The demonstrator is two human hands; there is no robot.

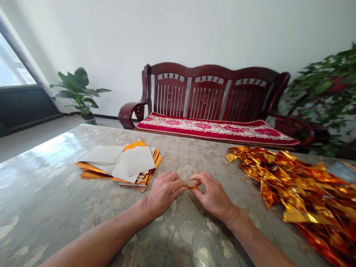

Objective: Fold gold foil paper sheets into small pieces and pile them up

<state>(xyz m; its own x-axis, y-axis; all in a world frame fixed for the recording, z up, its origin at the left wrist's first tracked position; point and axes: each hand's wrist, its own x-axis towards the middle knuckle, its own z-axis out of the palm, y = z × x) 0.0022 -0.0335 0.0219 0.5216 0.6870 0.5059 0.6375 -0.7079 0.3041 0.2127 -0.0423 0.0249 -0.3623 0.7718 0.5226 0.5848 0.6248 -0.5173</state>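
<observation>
Left hand (164, 191), right hand (216, 196) pinch orange piece (191, 187), partly hidden; foil pile (299, 189) cropped right.

The folded foil pieces (294, 189) look metallic and glossy, the white paper sheets (140, 161) matt, the desk (75, 207) shiny, the bench (215, 71) polished wood, its seat cover (204, 126) cloth.

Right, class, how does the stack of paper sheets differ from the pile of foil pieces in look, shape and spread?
The paper stack shows mostly matte, pale sheets; the foil pile is shiny gold and orange. The paper stack's sheets lie nearly flat, while the foil pile's pieces are creased and angular. The paper stack covers less tabletop than the foil pile. Both rest on the table.
</observation>
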